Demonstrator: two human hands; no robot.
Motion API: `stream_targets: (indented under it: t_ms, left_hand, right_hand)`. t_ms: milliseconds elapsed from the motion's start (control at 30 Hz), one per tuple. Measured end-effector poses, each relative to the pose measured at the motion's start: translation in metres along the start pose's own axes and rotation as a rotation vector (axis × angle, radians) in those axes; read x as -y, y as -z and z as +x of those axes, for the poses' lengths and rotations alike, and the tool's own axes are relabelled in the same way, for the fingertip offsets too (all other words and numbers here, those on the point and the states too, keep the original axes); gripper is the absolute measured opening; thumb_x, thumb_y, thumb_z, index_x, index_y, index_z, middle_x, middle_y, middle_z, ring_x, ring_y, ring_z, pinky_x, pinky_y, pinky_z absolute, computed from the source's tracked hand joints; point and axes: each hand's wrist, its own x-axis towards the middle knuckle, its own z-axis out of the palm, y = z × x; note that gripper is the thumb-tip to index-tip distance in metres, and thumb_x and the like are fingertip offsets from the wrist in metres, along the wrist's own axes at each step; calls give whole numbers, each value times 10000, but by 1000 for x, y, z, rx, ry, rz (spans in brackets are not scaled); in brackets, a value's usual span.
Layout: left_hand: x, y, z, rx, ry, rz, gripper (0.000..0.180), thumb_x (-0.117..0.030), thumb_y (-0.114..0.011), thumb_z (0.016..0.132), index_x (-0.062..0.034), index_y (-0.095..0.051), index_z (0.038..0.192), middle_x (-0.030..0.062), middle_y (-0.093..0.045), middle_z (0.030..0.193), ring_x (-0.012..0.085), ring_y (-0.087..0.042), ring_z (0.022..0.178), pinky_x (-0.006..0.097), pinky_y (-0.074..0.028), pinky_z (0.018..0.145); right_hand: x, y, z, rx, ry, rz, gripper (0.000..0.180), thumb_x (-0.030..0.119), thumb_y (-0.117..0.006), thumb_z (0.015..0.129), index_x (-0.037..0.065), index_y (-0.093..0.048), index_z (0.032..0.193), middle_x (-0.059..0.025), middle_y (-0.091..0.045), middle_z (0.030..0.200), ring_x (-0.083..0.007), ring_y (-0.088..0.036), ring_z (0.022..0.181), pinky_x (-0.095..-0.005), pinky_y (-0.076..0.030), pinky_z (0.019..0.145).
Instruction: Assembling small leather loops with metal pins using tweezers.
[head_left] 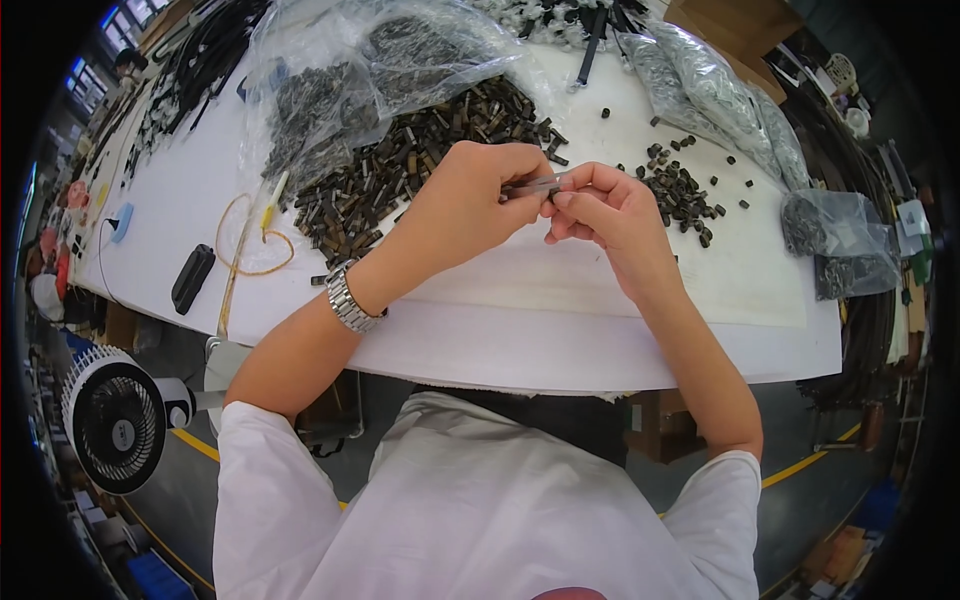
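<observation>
2 bare hands meet above the middle of the white table [560, 340], and between them is a slim, grey metal strip piece [533, 186], held level over the table. the left hand [462, 205], with a silver metal link watch [350, 298] on its wrist, is curled closed and pinches the left end of the strip; the right hand [608, 212] is also closed, its fingertips [562, 200] pinched on the strip's right end, seemingly where a small dark part sits, though that is too small to tell.

to the left and far side of the hands lies a large heap of dark, short rectangular metal pieces [400, 175], spilling out of crumpled clear plastic bags [380, 70]. to the right lies a much smaller scatter of small black cube-like parts [682, 192]. judging by these piles, much of the work seems left: the big heap is hardly reduced, and no separate stack of finished pieces can be made out.

at the far right lie clear bags of silvery parts [715, 90], and a dark bag [840, 245] at the right edge. on the left of the table are an orange cord loop [255, 240] and a flat black bar-shaped object [193, 278]. a white floor fan [115, 420] stands near left, below the table.
</observation>
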Motion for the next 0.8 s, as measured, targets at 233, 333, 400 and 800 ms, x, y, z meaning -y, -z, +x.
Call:
stream_targets:
  t_ms: [233, 333, 400, 800]
  left_hand:
    - [0, 16, 10, 263, 243, -510, 152, -172, -714, 978, -25, -695, 946, -17, -639, 712, 12, -453, 498, 204, -295, 444]
    - [5, 13, 8, 319, 271, -636, 156, -174, -739, 963, -34, -679, 932, -11, -618, 702, 7, -426, 479, 200, -265, 430]
    - [7, 11, 8, 355, 266, -690, 160, -171, -750, 955, -35, -669, 927, -9, -610, 701, 6, -422, 480, 204, -260, 431]
    - [14, 11, 9, 412, 351, -724, 126, -105, -751, 889, -40, -650, 926, -1, -646, 739, 20, -480, 486, 206, -290, 429]
  right_hand:
    - [18, 1, -7, 99, 10, -114, 78, 8, -657, 947, -36, -619, 999, -136, -736, 820, -179, -703, 654, -329, -621, 699]
    - [22, 0, -7, 99, -30, -134, 69, -9, -638, 932, -40, -612, 988, -138, -731, 795, -184, -707, 646, -322, -609, 669]
    - [19, -3, -7, 78, -32, -157, 63, -11, -633, 928, -40, -607, 978, -140, -731, 788, -183, -708, 640, -316, -600, 660]
    - [11, -19, -15, -31, -23, -299, 79, -4, -654, 893, -16, -581, 920, -126, -740, 752, -144, -698, 623, -270, -540, 620]
